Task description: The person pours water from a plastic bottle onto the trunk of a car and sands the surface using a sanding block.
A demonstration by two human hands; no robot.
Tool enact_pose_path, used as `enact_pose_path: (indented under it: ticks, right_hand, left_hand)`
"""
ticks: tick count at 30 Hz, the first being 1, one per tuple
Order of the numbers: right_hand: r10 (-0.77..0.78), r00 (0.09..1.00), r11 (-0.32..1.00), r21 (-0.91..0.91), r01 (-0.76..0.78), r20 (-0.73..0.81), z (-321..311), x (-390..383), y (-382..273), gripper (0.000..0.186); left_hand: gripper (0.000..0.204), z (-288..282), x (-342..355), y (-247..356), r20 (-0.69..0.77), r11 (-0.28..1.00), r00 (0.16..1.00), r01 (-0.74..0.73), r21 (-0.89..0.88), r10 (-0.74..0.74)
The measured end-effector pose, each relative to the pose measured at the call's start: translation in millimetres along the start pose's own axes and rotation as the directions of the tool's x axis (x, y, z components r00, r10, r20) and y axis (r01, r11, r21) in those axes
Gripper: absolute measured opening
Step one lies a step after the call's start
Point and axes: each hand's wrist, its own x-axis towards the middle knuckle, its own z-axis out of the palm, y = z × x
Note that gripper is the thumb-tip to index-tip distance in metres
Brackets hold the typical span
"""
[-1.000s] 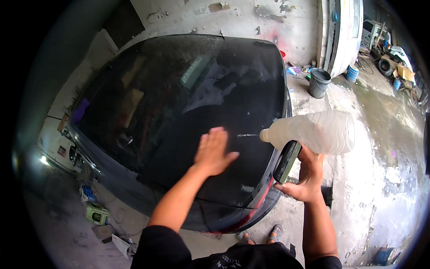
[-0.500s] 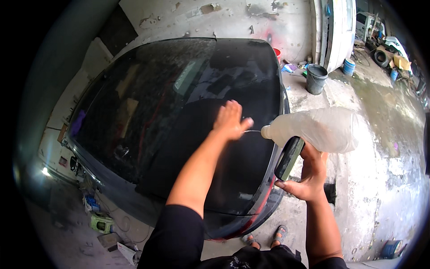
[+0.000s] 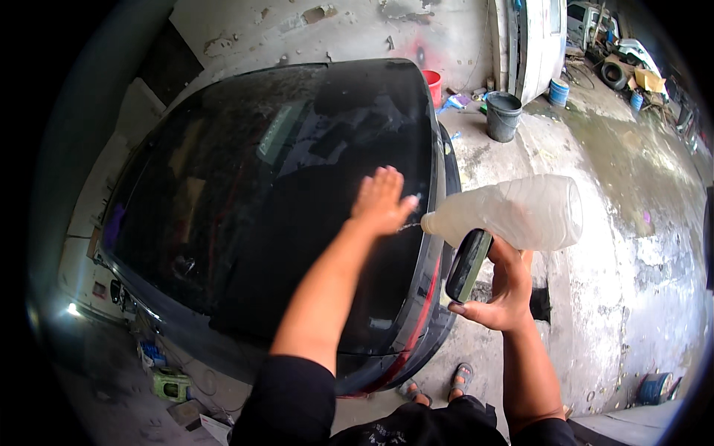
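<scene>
My left hand (image 3: 380, 201) lies over the black trunk lid (image 3: 320, 245) of a dark car, fingers stretched out and palm down; some blur softens it. In my right hand (image 3: 509, 293) are two things. A cloudy plastic bottle (image 3: 513, 212) rests on its side there, neck pointing left at the car. Lower in the same grip, between thumb and fingers, is a black and green sanding block (image 3: 469, 265). From the bottle's mouth a thin stream of water runs toward my left hand. The lid looks dark and wet around my hand.
The car's rear window (image 3: 230, 178) is dusty, and a red tail light (image 3: 422, 320) edges its rear. Beyond the car stand a dark bucket (image 3: 503, 119) and a red bucket (image 3: 433, 88). My sandaled feet (image 3: 461, 379) are close to the bumper. A green stool (image 3: 172, 385) sits lower left.
The view has shifted, so the car and buckets appear farther left. Water still streams from the bottle. My left hand stays spread on the lid, and my right hand keeps its hold.
</scene>
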Motion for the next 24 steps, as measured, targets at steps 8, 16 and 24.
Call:
enact_pose_path:
  ticks: [8, 16, 24]
  right_hand:
    - [-0.071, 0.995, 0.997, 0.018, 0.070, 0.066, -31, -5, -1, 0.102]
    - [0.018, 0.995, 0.990, 0.140, -0.031, 0.094, -18, -25, -21, 0.093]
    - [-0.010, 0.982, 0.987, 0.162, -0.021, 0.189, -18, -44, -39, 0.097]
  left_hand:
    - [0.077, -30, -138, 21, 0.077, 1.000, 0.997, -0.015, 0.015, 0.014]
    - [0.082, -37, -291, -89, -0.092, 0.781, 0.783, 0.622, 0.067, -0.616]
    - [0.084, -4, -224, 112, -0.121, 0.994, 0.992, 0.052, 0.094, -0.041]
